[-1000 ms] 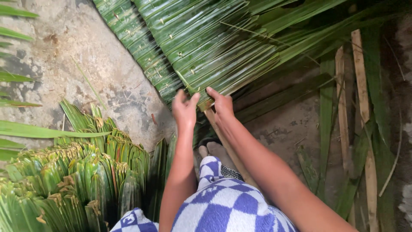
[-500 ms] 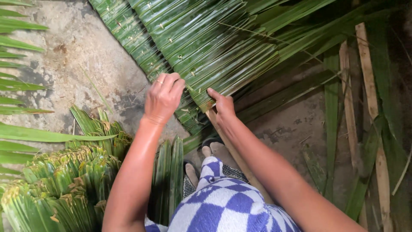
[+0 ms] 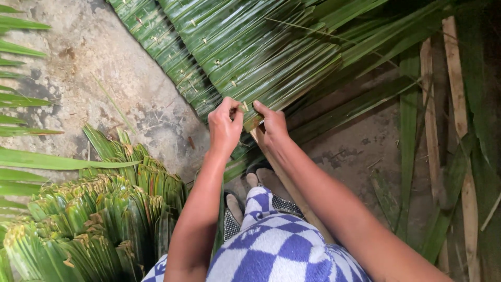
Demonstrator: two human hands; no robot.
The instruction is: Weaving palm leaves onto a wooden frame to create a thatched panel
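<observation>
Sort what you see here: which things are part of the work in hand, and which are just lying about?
In use:
left hand and right hand, both pinching the near edge of the stitched palm-leaf panel

Lying about:
pile of folded palm leaves
loose palm fronds
wooden slats
concrete floor
</observation>
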